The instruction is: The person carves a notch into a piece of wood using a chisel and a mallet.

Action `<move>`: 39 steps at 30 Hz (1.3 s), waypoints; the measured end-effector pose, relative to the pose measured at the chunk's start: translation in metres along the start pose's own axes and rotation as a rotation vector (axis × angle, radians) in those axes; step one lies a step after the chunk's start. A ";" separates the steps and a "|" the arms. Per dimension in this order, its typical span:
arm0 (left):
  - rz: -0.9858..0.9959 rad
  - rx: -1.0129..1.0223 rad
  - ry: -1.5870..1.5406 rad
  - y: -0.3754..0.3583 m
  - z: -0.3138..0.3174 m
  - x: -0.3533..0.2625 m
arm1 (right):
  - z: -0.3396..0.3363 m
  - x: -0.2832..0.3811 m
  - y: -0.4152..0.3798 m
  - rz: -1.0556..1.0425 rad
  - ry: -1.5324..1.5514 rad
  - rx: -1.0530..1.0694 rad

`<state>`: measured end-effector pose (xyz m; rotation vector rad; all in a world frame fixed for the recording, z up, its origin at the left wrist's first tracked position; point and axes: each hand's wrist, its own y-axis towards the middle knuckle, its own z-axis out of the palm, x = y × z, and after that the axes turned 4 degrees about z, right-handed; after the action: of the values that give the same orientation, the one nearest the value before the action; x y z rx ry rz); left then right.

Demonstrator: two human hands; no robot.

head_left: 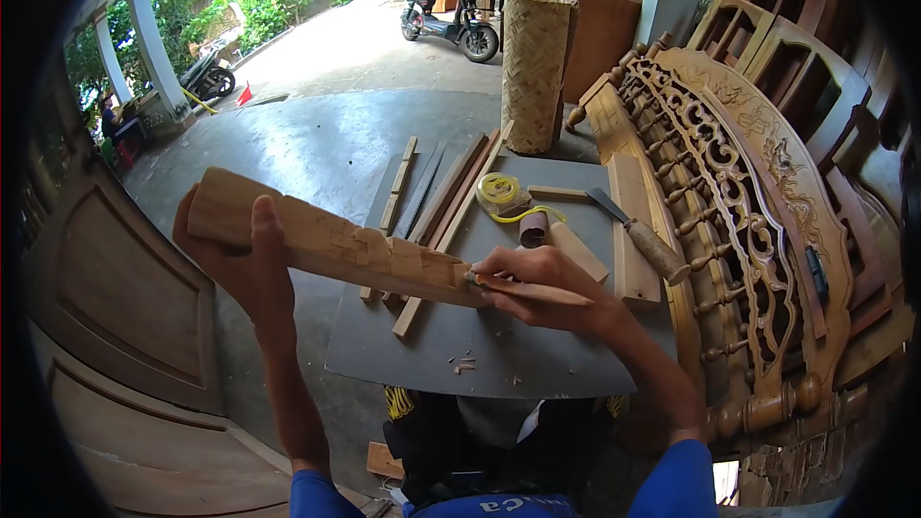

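Note:
My left hand [251, 264] grips the thick end of a pale wooden block [336, 247], thumb over its near face and fingers behind the end. The block slants down to the right above the table, with notched, rough-cut patches along its upper edge. My right hand [547, 283] is closed around a carving tool with a tapered wooden handle [542, 292]. Its tip meets the block's right end, and the blade is mostly hidden by my fingers. Small wood chips [464, 364] lie on the grey table [576, 360] below.
Wooden strips [460, 194] and a saw blade [422, 194] lie behind the block. A tape measure [501, 194], a sandpaper roll [533, 228] and a wooden-handled knife [652, 247] are to the right. A carved wooden panel [729, 182] leans beside the table; a woven roll [535, 72] stands behind.

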<state>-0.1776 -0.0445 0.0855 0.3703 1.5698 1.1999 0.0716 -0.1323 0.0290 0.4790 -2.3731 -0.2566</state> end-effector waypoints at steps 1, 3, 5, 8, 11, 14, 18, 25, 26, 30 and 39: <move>0.020 0.023 0.012 0.002 0.003 -0.003 | 0.006 -0.006 -0.002 -0.010 0.010 0.008; 0.036 0.052 0.016 0.005 0.005 -0.004 | 0.007 -0.006 -0.006 0.028 -0.039 -0.023; 0.063 0.079 -0.039 0.006 0.007 -0.003 | -0.001 0.010 -0.006 0.050 -0.043 -0.054; -0.024 0.050 -0.039 0.004 0.008 -0.010 | 0.014 -0.010 -0.004 -0.062 0.027 -0.067; 0.015 0.053 -0.041 0.002 0.003 -0.004 | -0.002 0.007 -0.007 0.114 -0.033 -0.030; 0.051 0.035 -0.042 0.000 0.000 -0.004 | 0.012 0.000 -0.005 -0.009 0.062 -0.140; 0.030 0.051 -0.079 0.001 -0.001 -0.005 | 0.002 0.012 -0.008 0.093 0.081 -0.163; 0.024 0.086 -0.170 0.001 -0.002 0.006 | 0.002 0.012 -0.015 0.146 0.019 -0.174; 0.023 0.101 -0.194 0.001 -0.003 0.009 | -0.001 0.016 -0.017 0.141 0.088 -0.238; 0.042 0.140 -0.290 0.000 -0.004 0.010 | 0.012 -0.003 -0.028 0.160 0.025 -0.135; -0.112 0.247 -0.567 0.004 -0.003 0.018 | 0.029 0.002 -0.039 0.045 0.215 -0.316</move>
<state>-0.1878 -0.0309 0.0783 0.7058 1.2183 0.7264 0.0611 -0.1674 -0.0038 0.2869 -2.0815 -0.5231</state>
